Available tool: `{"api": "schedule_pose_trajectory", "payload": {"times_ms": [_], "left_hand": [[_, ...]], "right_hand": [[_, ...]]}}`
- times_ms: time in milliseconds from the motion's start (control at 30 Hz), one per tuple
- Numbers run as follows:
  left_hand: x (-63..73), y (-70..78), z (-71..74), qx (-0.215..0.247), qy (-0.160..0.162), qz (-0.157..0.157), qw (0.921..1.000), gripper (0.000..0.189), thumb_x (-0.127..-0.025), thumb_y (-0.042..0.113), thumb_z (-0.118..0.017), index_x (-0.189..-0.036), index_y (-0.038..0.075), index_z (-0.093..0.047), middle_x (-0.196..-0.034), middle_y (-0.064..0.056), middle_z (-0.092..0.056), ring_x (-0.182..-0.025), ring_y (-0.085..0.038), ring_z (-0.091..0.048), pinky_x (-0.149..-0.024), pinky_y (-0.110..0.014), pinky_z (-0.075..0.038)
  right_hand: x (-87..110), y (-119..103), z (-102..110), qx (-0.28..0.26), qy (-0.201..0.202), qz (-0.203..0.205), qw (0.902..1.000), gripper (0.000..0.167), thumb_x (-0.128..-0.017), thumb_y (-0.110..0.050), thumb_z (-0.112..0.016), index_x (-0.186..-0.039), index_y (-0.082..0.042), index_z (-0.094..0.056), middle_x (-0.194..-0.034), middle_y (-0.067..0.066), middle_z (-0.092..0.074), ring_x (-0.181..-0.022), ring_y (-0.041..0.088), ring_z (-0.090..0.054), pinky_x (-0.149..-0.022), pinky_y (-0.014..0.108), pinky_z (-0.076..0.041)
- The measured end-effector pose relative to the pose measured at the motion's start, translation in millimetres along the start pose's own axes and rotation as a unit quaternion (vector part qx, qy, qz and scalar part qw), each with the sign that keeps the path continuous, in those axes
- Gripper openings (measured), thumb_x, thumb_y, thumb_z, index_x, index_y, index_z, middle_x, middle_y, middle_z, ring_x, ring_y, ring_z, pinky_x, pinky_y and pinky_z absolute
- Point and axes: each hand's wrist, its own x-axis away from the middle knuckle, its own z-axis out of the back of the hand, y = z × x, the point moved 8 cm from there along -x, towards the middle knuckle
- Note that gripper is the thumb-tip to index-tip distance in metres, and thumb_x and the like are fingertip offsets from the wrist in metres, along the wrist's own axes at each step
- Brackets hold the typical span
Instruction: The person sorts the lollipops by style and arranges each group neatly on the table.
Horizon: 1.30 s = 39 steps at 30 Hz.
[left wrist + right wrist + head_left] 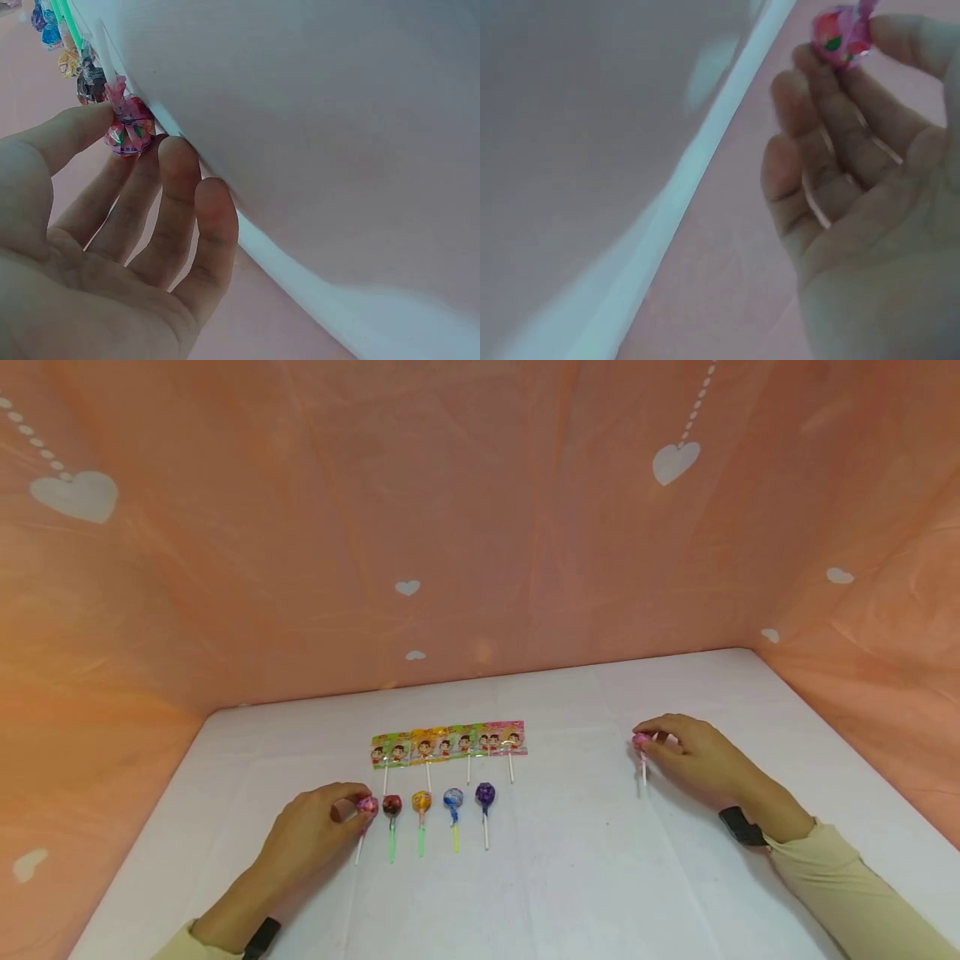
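Pink lollipop (pixel 367 805) pinched by left hand (pixel 311 833), right hand (pixel 693 756) pinching another lollipop (pixel 640 742), its stick partly hidden

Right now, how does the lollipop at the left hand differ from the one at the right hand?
The left hand's lollipop sits at the end of the row of round lollipops; the right hand's lollipop lies far off, alone. The left one's stick points toward the person, fully visible; the right one's is partly hidden by fingers. Both have pink wrappers, white sticks and are pinched at the head.

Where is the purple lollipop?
In the head view, the purple lollipop lies on the white table, at the right end of the front row, beside the blue lollipop.
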Motion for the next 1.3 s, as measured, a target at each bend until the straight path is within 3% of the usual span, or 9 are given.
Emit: {"api": "schedule_pose_trajectory", "payload": {"times_ms": [233,600,1300], "left_hand": [[0.1,1.6,1.7,0.002,0.001,-0.002,1.0000,0.029,-0.086,0.026,-0.075,-0.113,0.016,-0.073,-0.092,0.002,-0.074,-0.068,-0.009,-0.054,-0.062,-0.030,-0.040],[0.0,1.3,2.0,0.014,-0.003,-0.001,0.9999,0.028,-0.085,0.026,-0.077,-0.111,0.017,-0.073,-0.090,0.002,-0.074,-0.067,-0.009,-0.052,-0.062,-0.030,-0.038],[-1.5,-1.2,1.4,0.010,-0.005,-0.004,0.9999,0.029,-0.085,0.025,-0.077,-0.112,0.018,-0.073,-0.092,0.003,-0.074,-0.070,-0.009,-0.054,-0.062,-0.031,-0.040]], "right_hand": [[-1.5,-7.3,0.3,-0.001,0.022,0.008,0.9997,0.023,-0.097,-0.030,-0.063,-0.115,-0.018,-0.072,-0.099,-0.006,-0.069,-0.094,0.014,-0.060,-0.080,0.034,-0.049],[-6.1,-20.0,-9.7,-0.023,0.010,-0.010,0.9996,0.029,-0.098,-0.036,-0.061,-0.118,-0.017,-0.070,-0.103,-0.004,-0.069,-0.097,0.016,-0.060,-0.084,0.039,-0.049],[-13.1,-47.7,-28.0,-0.019,-0.002,0.034,0.9992,0.022,-0.097,-0.032,-0.064,-0.115,-0.022,-0.071,-0.102,-0.011,-0.068,-0.095,0.010,-0.061,-0.088,0.040,-0.050]]}}
